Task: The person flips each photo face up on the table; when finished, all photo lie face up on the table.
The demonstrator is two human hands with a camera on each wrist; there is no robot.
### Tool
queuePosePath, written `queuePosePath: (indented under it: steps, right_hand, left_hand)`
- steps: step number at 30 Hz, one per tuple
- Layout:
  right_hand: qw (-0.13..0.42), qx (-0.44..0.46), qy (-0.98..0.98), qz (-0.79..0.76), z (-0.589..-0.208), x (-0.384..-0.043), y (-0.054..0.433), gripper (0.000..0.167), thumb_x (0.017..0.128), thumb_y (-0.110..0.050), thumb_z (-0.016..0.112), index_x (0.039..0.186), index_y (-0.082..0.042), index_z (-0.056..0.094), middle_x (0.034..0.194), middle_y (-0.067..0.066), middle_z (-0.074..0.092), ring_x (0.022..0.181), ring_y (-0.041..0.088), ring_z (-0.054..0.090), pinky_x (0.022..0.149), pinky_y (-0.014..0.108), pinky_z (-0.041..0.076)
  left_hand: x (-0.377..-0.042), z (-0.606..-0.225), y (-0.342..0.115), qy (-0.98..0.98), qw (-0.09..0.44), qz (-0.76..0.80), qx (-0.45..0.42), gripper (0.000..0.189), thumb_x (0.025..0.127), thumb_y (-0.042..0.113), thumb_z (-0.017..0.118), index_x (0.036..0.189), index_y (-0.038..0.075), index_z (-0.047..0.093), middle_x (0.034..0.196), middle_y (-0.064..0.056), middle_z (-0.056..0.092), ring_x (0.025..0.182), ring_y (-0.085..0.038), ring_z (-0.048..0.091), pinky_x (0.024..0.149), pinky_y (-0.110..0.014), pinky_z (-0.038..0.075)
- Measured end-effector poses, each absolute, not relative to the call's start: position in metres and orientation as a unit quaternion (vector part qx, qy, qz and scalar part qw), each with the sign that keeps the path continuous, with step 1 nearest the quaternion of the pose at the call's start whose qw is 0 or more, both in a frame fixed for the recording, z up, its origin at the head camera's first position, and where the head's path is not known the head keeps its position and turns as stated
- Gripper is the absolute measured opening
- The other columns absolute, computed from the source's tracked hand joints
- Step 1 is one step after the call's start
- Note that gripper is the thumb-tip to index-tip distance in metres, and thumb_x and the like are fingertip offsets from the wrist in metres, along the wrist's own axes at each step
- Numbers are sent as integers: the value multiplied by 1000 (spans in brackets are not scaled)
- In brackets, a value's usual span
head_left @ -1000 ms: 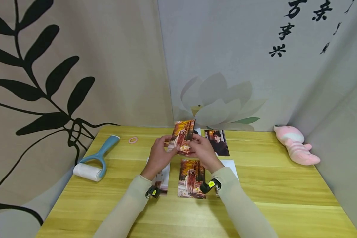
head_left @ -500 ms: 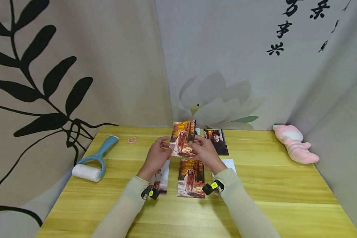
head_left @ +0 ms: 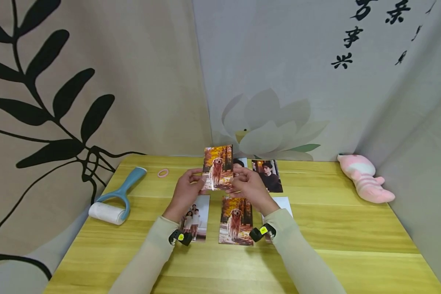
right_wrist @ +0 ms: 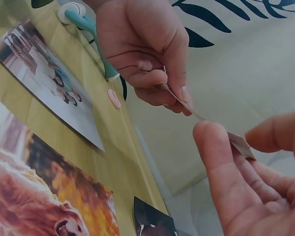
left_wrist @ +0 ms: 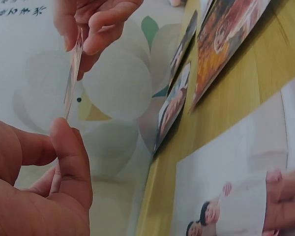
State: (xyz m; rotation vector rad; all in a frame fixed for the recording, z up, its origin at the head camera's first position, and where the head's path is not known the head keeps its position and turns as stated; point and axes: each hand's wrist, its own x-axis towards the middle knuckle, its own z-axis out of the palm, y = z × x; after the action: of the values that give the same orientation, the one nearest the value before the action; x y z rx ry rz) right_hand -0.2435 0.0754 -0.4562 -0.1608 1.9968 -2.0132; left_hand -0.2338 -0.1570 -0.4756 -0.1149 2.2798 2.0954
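Both hands hold up a dog photo (head_left: 217, 165), a golden-haired dog among autumn leaves, above the far part of the table. My left hand (head_left: 186, 190) pinches its lower left edge, and my right hand (head_left: 252, 188) pinches its lower right edge. Seen edge-on in the left wrist view, the thin photo (left_wrist: 72, 83) spans the gap between the hands. Below it on the table lies a matching dog photo (head_left: 236, 222). To that one's left is a group photo (head_left: 200, 214), partly covered by my left wrist. A white-edged photo (head_left: 283, 203) lies mostly hidden under my right wrist.
Behind my right hand are a photo of a person in black (head_left: 272, 177) and a partly hidden portrait photo (head_left: 240, 163). A blue lint roller (head_left: 119, 198) and a pink ring (head_left: 163, 173) lie left. A pink plush toy (head_left: 367, 179) sits far right.
The held dog photo has turned from a tilt to more upright and shifted left, together with my left hand. More of the group photo and the portrait behind now shows.
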Motion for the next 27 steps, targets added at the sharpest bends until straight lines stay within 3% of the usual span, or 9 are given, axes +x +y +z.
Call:
queuePosePath:
  steps: [3,10,20,27]
  right_hand:
    - [142,-59,698,-699,-458,-245,72,52,103,-8,60,154,-8,49,101,10,67,87,26,79,85,49,65]
    - [109,-50,696,-708,-457,-249,58,44,102,-2,63,146,-5,56,100,12,67,85,29,80,81,41,66]
    - [76,-37,687,-722,-461,-262,33,41,100,3,66,140,0,61,99,19,72,73,17,77,73,33,66]
    - [68,-14,697,-714,-471,-270,21,39,97,4,68,136,2,64,96,18,71,71,17,77,71,32,66]
  left_hand:
    - [-234,-474,-161,737,18,674,-42,41,107,11,62,147,7,56,119,-17,62,84,-19,69,89,-45,64]
    - [-240,-472,-172,731,20,680,-54,41,106,6,61,147,4,57,115,-15,61,80,-11,68,78,-23,63]
    - [-252,-473,-191,714,34,695,-77,44,107,-1,54,151,0,53,117,-15,58,86,-10,67,80,-19,61]
    - [-259,-477,-203,737,47,670,-74,44,109,3,54,153,0,52,117,-14,59,89,-15,69,79,-25,63]
